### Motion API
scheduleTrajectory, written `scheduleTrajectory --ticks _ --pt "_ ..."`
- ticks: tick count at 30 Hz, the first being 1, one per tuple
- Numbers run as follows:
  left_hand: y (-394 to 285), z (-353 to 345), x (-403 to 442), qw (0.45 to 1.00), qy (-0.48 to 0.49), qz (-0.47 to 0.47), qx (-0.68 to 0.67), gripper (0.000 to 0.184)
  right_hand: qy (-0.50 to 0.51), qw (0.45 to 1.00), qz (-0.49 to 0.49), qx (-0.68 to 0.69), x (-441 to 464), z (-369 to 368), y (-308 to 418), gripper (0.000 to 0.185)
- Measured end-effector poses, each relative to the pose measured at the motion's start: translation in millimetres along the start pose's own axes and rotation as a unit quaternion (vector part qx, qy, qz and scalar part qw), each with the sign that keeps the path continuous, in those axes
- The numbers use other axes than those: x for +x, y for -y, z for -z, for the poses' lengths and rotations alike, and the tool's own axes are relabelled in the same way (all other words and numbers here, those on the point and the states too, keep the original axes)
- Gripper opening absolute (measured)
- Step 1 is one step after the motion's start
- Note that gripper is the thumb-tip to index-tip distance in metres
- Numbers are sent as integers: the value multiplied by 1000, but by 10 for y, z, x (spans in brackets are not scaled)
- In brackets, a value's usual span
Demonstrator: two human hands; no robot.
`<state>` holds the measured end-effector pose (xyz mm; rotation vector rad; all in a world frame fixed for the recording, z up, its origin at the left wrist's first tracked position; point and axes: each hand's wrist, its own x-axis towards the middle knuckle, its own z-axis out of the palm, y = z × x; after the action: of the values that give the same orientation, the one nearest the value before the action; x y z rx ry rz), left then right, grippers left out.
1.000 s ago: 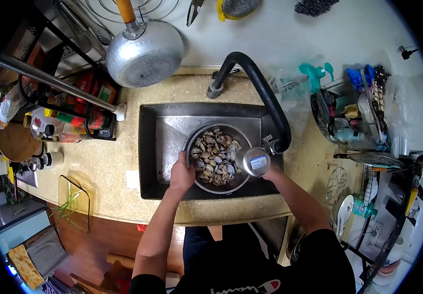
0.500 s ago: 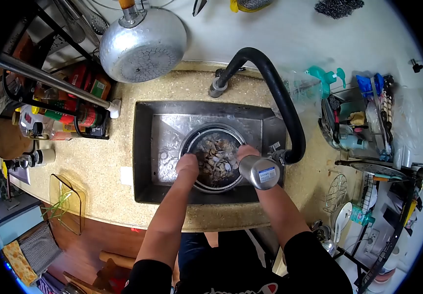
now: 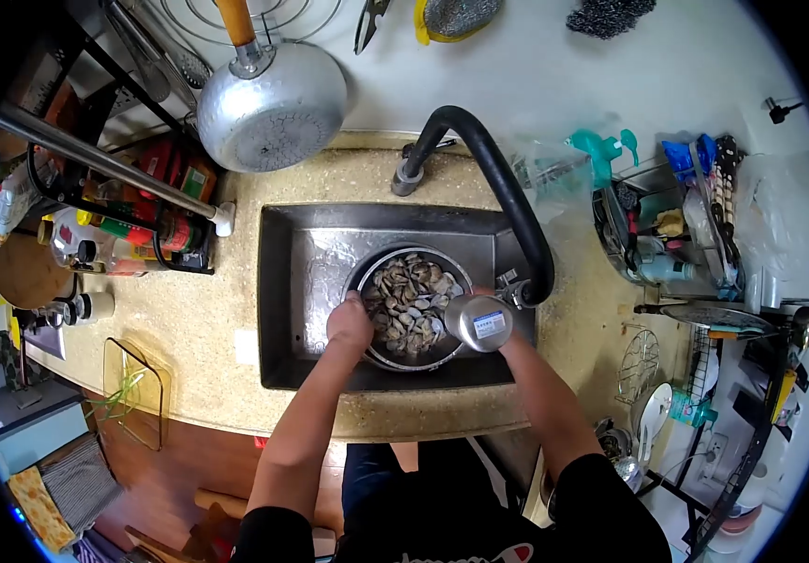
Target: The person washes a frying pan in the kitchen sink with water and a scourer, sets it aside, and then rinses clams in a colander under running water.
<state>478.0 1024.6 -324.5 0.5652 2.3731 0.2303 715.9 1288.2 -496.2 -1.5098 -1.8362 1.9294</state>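
A round metal pot [image 3: 408,367] in the sink holds many clams [image 3: 412,300], heaped and wet. My left hand [image 3: 350,323] is closed on the pot's left rim. On the right side, my right hand [image 3: 485,292] is at the rim, its fingers largely hidden by the silver faucet head [image 3: 479,324]. That cylindrical head, with a white and blue label, hangs from the black faucet hose [image 3: 517,197] above the pot's right edge.
The metal sink [image 3: 315,230] has a speckled counter [image 3: 245,403] around it. A pan [image 3: 278,108] hangs on the back wall. Bottles [image 3: 170,225] crowd a left rack, and a glass dish [image 3: 146,394] sits at the counter's left edge. Utensils [image 3: 723,206] line the right side.
The clams now show more plainly and fill more of the pot, with less cloudy water over them. Both hands stay at the rim. The whole view has shifted slightly.
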Motion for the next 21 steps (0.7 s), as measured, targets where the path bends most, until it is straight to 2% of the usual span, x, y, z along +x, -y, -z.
scheduleTrajectory --ticks 1,4,6,7,10,12,15,16,18,19,20,21 --pt "44 21 -41 999 -36 -19 -29 32 -21 1000 10 11 -6 71 -23 37" --pt "-35 405 -346 994 -63 -70 -51 28 -65 977 66 -192 -696 33 1090 37" --pt "-54 504 -458 991 -84 -91 -58 27 -67 911 132 -385 -1075 -28 1753 34" --pt "-60 545 -506 990 -84 -94 -57 27 -49 890 148 -428 -1132 -30 1843 33" --pt "-56 566 -536 993 -68 -84 -40 30 -22 908 122 -400 -1012 2 1677 34" --pt "-37 520 -497 996 -49 -66 -21 32 -38 979 68 -187 -608 54 913 27" --pt "40 277 -257 999 -8 -45 19 33 -48 996 -60 33 87 -100 -37 19" --pt "54 208 -145 998 9 -44 33 32 16 999 10 -37 21 -73 41 17" --pt "70 17 69 998 35 -20 39 31 118 966 174 -152 -132 -27 232 14" --pt "54 -102 181 999 42 1 32 30 119 943 249 -184 -329 -67 495 13" --pt "34 -196 313 998 47 22 23 29 91 881 187 -425 -244 -336 670 17" --pt "36 -281 447 997 58 56 -1 32 96 745 129 -647 -157 -603 841 21"
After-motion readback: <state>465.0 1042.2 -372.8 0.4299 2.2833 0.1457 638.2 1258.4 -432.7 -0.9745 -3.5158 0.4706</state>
